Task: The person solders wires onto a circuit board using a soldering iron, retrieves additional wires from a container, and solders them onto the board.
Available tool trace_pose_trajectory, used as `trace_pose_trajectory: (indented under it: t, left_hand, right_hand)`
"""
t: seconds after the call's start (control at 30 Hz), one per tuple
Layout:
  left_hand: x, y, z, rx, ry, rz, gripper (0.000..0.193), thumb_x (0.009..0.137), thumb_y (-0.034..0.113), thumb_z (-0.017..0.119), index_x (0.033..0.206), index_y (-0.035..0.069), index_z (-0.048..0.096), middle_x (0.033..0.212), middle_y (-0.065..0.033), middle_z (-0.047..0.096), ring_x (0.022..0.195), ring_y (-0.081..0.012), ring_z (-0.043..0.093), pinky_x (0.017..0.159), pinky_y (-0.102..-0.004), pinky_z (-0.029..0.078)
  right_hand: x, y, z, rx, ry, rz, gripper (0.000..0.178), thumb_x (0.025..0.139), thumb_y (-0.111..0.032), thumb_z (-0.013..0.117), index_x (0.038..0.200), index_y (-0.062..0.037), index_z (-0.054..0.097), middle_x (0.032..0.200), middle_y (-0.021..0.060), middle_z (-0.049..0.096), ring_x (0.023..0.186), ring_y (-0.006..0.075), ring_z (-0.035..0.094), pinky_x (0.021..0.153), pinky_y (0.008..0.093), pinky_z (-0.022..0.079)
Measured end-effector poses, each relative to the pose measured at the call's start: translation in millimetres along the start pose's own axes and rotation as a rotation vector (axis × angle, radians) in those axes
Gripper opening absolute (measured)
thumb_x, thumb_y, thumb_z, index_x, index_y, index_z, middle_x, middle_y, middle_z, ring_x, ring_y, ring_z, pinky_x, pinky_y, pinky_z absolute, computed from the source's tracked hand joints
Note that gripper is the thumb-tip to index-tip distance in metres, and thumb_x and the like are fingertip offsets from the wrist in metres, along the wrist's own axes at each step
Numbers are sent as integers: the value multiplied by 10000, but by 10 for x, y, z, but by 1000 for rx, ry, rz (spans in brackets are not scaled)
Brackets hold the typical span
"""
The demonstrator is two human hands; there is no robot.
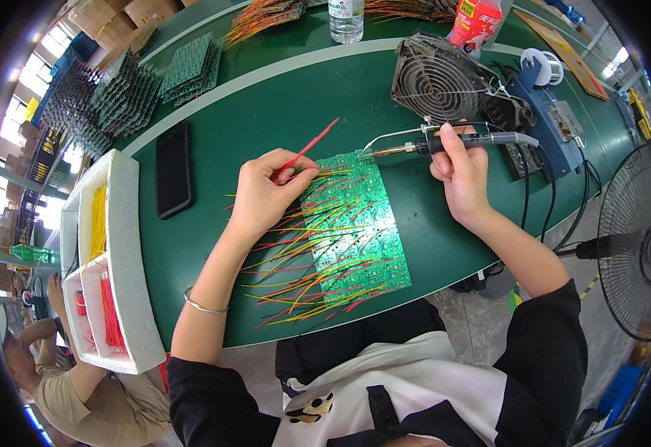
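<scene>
A green circuit board panel lies on the green bench in front of me. Red, yellow and black wires stick out from it toward the left. My left hand is closed in a pinch on red wires at the panel's far left corner. My right hand grips the black handle of a soldering iron, which has a thin curved metal tube fixed along it. The iron's tip reaches the panel's far edge; whether it touches a pad is too small to tell.
To the left stand a white foam box of wires and a black phone. Stacked boards, a bottle and a square fan are farther back. A blue solder station and standing fan are right; another person sits left.
</scene>
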State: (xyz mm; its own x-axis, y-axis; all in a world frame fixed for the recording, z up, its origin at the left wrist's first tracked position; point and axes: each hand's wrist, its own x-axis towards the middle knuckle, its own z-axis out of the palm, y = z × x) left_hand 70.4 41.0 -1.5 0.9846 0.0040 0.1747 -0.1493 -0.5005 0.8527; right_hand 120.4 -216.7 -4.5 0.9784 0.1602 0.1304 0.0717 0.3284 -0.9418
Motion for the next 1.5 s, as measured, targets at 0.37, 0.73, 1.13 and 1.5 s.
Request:
trace_pose_trajectory:
  t: [0.37, 0.73, 1.13, 1.5]
  left_hand:
    - [8, 10, 35, -20, 43, 22, 113, 733, 60, 659, 817, -14, 673, 561, 13, 416, 509, -41, 313, 470, -207, 278]
    - [11, -27, 43, 3, 9, -46, 123, 780, 90, 649, 837, -17, 675, 671, 0, 598, 610, -13, 477, 553, -160, 378]
    - [3, 0, 39, 46, -2, -44, 130, 780, 93, 637, 833, -19, 674, 706, -36, 636, 639, -45, 528, 595, -185, 426]
    - [-3, 4, 43, 50, 4, -50, 135, 779, 104, 641, 834, -13, 679, 679, -22, 621, 614, -36, 500, 567, -181, 405]
  right_hand:
    - [-19, 9, 51, -69, -10, -24, 151, 898, -193, 524, 843, -75, 445, 640, -38, 386, 494, 20, 324, 437, 200, 234]
    - [-13, 33, 28, -48, -35, -40, 156, 884, -170, 551, 829, -93, 427, 665, -43, 395, 501, 15, 323, 448, 198, 250]
    - [-26, 26, 48, -16, -21, -54, 144, 889, -166, 543, 836, -88, 434, 658, -47, 384, 490, 16, 311, 437, 201, 229]
    - [-28, 13, 62, -41, -28, -33, 143, 884, -165, 548, 832, -82, 443, 650, -47, 390, 485, 12, 307, 431, 199, 219]
